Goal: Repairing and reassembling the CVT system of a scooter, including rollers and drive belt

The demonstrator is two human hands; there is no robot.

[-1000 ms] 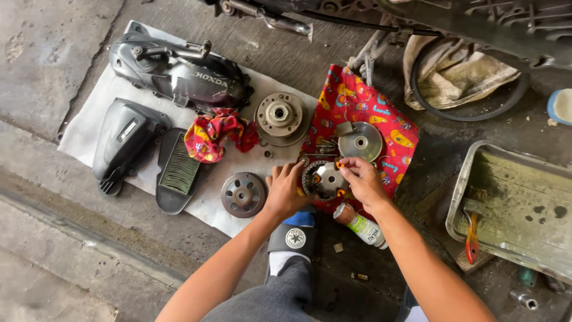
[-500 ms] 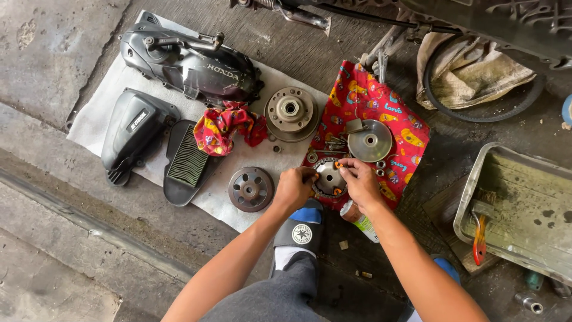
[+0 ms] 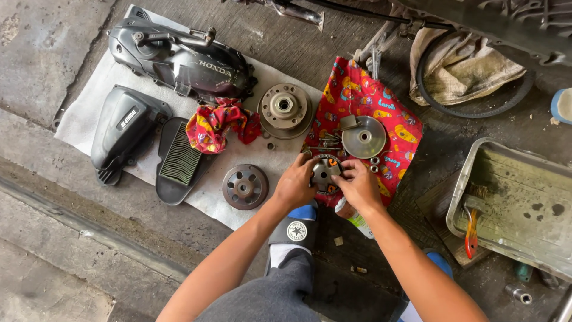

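Your left hand (image 3: 295, 183) and right hand (image 3: 359, 185) close their grip from either side on the round variator pulley (image 3: 325, 172) lying on the red patterned cloth (image 3: 399, 128), fingers curled on its rim. The clutch bell (image 3: 244, 186), drive face (image 3: 364, 136) and black cover (image 3: 179, 59) lie stripped out around it; the pulley itself remains unfinished. Since half a second ago, both hands hold as before; only your view has shifted.
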